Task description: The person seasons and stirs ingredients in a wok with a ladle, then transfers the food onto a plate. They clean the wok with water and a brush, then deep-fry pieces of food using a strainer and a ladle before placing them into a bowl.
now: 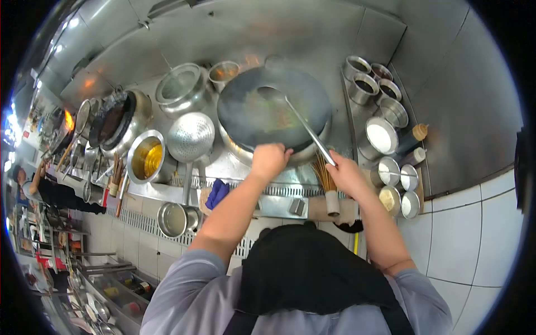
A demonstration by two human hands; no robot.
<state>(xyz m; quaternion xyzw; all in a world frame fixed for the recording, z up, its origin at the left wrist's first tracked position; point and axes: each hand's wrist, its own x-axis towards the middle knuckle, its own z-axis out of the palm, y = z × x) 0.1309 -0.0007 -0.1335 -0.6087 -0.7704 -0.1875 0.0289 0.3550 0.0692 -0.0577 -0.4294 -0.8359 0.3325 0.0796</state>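
We have the wok at 12 o'clock from the left hand, the nearer one, closed on its near rim. Right hand grips the ladle; long axis runs 11 to 5, head over the wok.

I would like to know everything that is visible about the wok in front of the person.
The wok is large, round, dark, apparently metal, sitting open side up on a silvery ring. Haze blurs its contents. The left hand grips its near rim; a ladle held by the right hand reaches inside.
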